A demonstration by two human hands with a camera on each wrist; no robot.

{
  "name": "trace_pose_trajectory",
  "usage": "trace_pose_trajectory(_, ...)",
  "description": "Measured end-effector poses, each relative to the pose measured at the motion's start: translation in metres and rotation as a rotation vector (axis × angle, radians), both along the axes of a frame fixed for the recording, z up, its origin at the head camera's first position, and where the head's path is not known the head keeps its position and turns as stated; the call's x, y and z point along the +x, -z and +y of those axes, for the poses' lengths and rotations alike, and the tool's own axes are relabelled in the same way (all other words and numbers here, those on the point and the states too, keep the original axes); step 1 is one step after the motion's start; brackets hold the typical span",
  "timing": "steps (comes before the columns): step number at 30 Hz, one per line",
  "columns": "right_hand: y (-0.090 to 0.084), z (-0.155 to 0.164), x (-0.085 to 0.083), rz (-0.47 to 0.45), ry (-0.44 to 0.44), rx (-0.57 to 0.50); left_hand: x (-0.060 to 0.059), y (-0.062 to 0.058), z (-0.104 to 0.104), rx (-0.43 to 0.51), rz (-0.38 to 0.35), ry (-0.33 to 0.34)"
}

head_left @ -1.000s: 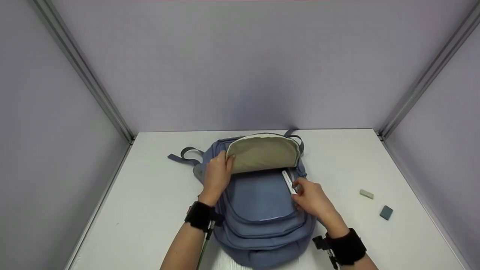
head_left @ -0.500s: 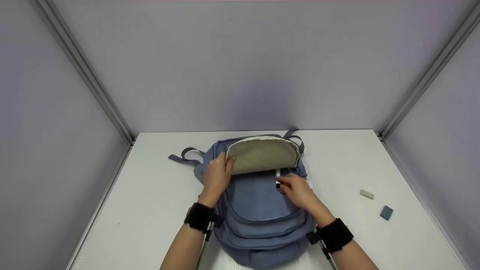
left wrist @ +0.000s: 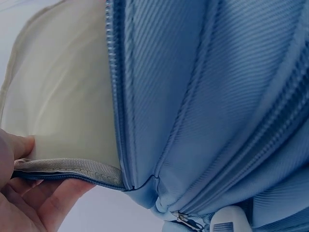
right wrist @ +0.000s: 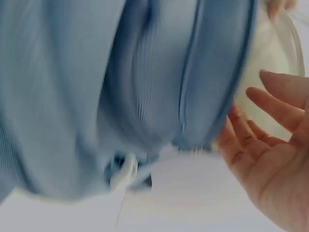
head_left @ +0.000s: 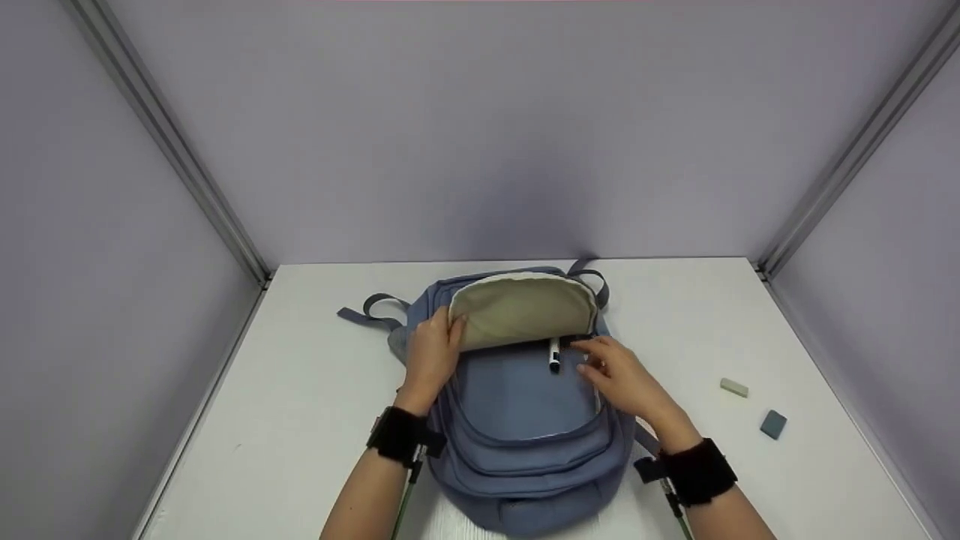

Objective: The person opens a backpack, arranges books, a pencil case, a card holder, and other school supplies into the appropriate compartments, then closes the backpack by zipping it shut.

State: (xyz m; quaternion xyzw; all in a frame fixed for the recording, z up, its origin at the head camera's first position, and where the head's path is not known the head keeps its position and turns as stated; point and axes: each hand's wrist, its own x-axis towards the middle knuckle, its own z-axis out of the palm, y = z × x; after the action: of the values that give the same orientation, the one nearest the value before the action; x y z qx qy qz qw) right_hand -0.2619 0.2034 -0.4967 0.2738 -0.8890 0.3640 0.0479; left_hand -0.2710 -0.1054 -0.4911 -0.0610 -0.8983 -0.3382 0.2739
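1. My right hand has let go of the pen; its grip is now loose and empty, just beside it.
2. The pen lies half inside the backpack, tip poking out under the flap.
3. My left hand keeps pinching the flap open, so the pen is nearly stowed.

Black wristbands, bare forearms

Ribbed matt blue cloth backpack, smooth beige lining.

left grip pinching; right grip loose, fingers spread.
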Motion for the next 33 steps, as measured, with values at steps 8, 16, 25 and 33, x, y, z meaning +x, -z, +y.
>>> trace_pose_trajectory(8, 0.009, 0.076, -0.019, 0.079, 0.308, -0.030, 0.002, 0.001, -0.002, 0.005, -0.032, -0.021)
trace_pose_trajectory(16, 0.036, 0.131, -0.026, -0.173, 0.496, 0.256, 0.000, 0.003, -0.002, 0.015, -0.038, -0.009)
trace_pose_trajectory(25, 0.070, 0.158, -0.028, -0.405, 0.596, 0.359, 0.001, 0.005, -0.001, 0.040, -0.041, 0.003)
trace_pose_trajectory(33, 0.084, 0.166, -0.019, -0.437, 0.560, 0.418, 0.001, 0.005, -0.002, 0.032, -0.028, -0.005)
